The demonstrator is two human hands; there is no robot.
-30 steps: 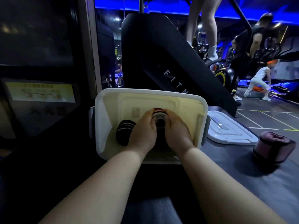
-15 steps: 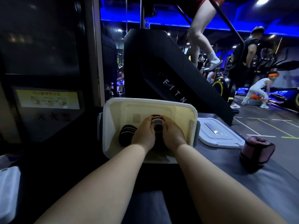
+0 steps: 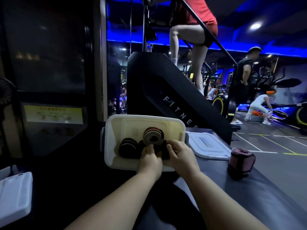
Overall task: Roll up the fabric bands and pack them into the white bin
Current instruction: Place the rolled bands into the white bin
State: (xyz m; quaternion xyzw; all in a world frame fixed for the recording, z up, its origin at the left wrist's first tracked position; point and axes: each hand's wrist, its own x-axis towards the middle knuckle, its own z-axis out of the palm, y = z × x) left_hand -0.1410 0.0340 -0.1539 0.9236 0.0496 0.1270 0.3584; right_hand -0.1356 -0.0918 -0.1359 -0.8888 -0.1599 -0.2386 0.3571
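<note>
The white bin [image 3: 110, 146] stands on the dark mat straight ahead of me. Inside it, a black rolled band [image 3: 128, 147] lies at the left. A beige and orange rolled band [image 3: 152, 136] stands free toward the back. In front of it sits a dark rolled band [image 3: 163, 152], between my two hands at the bin's near side. My left hand [image 3: 150, 161] pinches its left edge with curled fingers. My right hand [image 3: 181, 154] curls its fingertips on the right side. The lower part of this dark roll is hidden by my hands.
The bin's white lid [image 3: 209, 146] lies flat just right of it. A pink rolled wrap [image 3: 241, 161] stands on the mat further right. A black stair-climber [image 3: 166, 97] with a person on it rises behind the bin. A white object [image 3: 15, 195] lies at the far left.
Both hands have let go of the beige and orange roll, which now stands in the bin. They have drawn back onto the dark roll nearer me. The view has tilted upward.
</note>
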